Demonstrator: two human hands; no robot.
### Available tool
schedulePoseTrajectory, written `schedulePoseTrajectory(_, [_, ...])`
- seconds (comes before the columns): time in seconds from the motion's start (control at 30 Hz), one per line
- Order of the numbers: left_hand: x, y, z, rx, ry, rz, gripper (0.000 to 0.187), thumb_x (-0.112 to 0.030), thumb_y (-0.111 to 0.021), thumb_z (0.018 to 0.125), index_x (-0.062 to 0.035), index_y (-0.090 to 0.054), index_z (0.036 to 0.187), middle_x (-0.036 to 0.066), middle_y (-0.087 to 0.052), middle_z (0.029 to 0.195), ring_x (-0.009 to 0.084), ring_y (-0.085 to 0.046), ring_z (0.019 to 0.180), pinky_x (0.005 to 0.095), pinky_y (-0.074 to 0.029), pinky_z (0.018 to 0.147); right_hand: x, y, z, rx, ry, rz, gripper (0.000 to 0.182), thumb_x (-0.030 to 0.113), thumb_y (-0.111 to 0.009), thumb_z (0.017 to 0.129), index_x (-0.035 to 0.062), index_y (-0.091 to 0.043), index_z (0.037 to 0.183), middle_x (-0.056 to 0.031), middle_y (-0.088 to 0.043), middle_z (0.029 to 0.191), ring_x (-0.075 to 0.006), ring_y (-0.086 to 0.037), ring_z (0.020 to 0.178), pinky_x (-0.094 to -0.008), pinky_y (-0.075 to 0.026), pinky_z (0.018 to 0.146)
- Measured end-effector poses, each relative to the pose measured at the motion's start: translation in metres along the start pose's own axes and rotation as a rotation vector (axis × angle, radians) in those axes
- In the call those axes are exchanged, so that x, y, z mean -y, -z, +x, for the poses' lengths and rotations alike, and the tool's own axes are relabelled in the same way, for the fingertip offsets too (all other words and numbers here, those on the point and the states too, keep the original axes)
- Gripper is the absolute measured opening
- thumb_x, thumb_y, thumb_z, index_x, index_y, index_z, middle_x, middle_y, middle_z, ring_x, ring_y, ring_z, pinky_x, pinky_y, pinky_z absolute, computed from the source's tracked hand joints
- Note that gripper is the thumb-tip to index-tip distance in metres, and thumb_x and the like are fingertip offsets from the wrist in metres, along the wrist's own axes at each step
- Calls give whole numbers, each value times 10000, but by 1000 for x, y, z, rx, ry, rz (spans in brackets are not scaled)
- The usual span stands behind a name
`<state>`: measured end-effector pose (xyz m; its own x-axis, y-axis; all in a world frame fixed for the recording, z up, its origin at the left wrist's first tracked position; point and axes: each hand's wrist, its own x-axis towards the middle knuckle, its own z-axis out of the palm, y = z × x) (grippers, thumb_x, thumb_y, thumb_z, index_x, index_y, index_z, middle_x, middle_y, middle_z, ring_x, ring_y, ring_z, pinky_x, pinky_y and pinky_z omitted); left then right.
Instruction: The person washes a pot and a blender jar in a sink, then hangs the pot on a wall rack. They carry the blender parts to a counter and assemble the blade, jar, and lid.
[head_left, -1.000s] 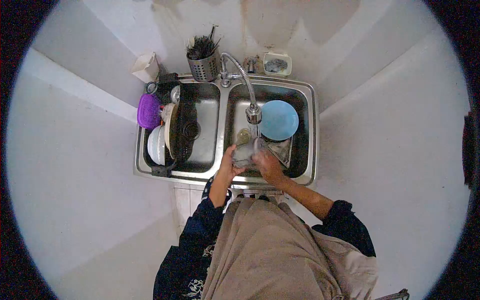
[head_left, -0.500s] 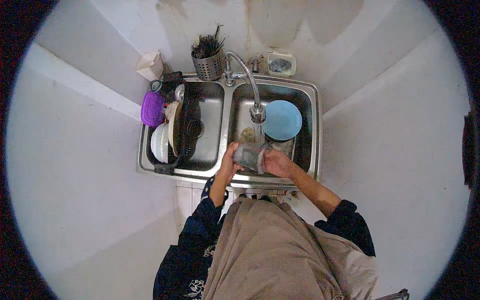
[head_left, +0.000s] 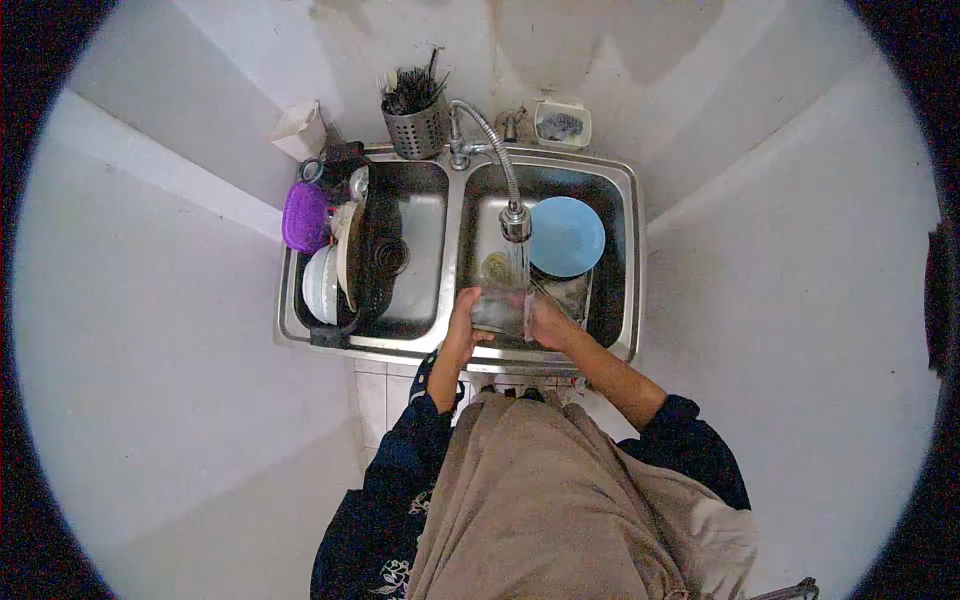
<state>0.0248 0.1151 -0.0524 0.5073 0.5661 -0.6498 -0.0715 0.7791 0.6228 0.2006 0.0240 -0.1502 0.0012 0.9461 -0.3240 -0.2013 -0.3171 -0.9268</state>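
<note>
A steel double sink (head_left: 424, 230) holds a black dish rack (head_left: 328, 337) at nine o'clock, a perforated cutlery holder (head_left: 416, 134) at eleven, and a blue dish (head_left: 567, 237) at three.

The clear container (head_left: 497, 313) is blurred, and whether the hidden fingertips of the right hand (head_left: 552, 324) lie inside or behind it cannot be told. The blue dish (head_left: 567, 236) partly covers what sits beneath it, while the utensils (head_left: 412, 93) are bunched too tightly to count. At the right, 1 dark object (head_left: 936, 300) is cut off, as is the brown cloth (head_left: 540, 490) at the bottom edge.
</note>
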Motion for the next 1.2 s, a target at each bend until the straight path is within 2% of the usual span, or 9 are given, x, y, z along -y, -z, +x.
schedulePoseTrajectory(0.1, [7, 8, 8, -49, -58, -18, 492, -490, -565, 819, -161, -421, 1154, 67, -540, 1053, 221, -601, 828, 297, -528, 486, 6, 0, -6, -257, 117, 38, 545, 368, -590, 818, 14, -492, 1219, -158, -533, 1192, -263, -510, 1103, -373, -378, 963])
schedulePoseTrajectory(0.23, [17, -9, 1, -131, -167, 33, 485, -517, -546, 831, -175, -405, 1145, 59, -514, 1080, 224, -576, 901, 328, -529, 568, 92, -40, -26, -558, -103, -320, 484, 284, -628, 800, -25, -511, 1154, -172, -571, 1104, -281, -544, 1024, -346, -395, 949])
schedulePoseTrajectory(0.37, [24, -17, -7, -96, -200, 112, 588, -542, -541, 829, -219, -339, 1278, 59, -432, 1250, 220, -486, 1066, 372, -503, 730, 112, -24, -32, -463, -161, 172, 627, 394, -672, 788, 33, -451, 1251, -108, -506, 1220, -256, -474, 1124, -406, -360, 949])
schedulePoseTrajectory(0.43, [29, -17, -8, 44, -296, 148, 750, -380, -709, 748, -192, -281, 1335, 56, -385, 1315, 231, -423, 1156, 412, -425, 910, 105, -24, -38, -497, -184, 661, 659, 421, -670, 788, 33, -442, 1269, -84, -504, 1220, -248, -460, 1131, -402, -356, 947])
schedulePoseTrajectory(0.53, [72, -18, 35, 59, -675, 373, 975, -228, -871, 556, -82, -273, 1312, 109, -375, 1318, 249, -419, 1176, 378, -428, 935, 0, -3, -27, -560, 38, 375, 596, 443, -646, 803, 44, -485, 1216, -58, -527, 1179, -248, -475, 1106, -403, -365, 927])
schedulePoseTrajectory(0.63, [57, -45, 22, -31, -537, 325, 993, -261, -865, 574, -28, -234, 1305, 156, -425, 1260, 259, -453, 1139, 369, -396, 950, 61, -22, -44, -858, -355, 473, 525, 461, -599, 835, 47, -530, 1149, -70, -562, 1104, -237, -478, 1096, -398, -367, 915])
schedulePoseTrajectory(0.73, [44, -58, 12, -67, -559, 440, 963, -249, -867, 571, -32, -256, 1283, 155, -431, 1248, 261, -452, 1141, 375, -398, 946, 29, 14, -53, -803, -143, -273, 478, 429, -540, 872, 44, -530, 1155, -115, -558, 1125, -260, -487, 1095, -388, -364, 929])
schedulePoseTrajectory(1.03, [60, -72, 23, 5, -400, 295, 905, -403, -714, 753, 33, -191, 1348, 200, -442, 1268, 286, -446, 1146, 350, -351, 964, 83, -41, -66, -900, 355, -623, 313, 195, -418, 934, 63, -538, 1190, -129, -533, 1225, -314, -451, 1186, -412, -321, 1012])
schedulePoseTrajectory(1.2, [104, -43, 67, 0, -264, 155, 751, -364, -582, 862, 48, -198, 1359, 203, -434, 1279, 278, -451, 1146, 339, -360, 950, 90, -38, -77, -547, 481, -1012, 347, 147, -413, 910, 32, -504, 1224, -160, -472, 1296, -311, -392, 1248, -423, -308, 1034])
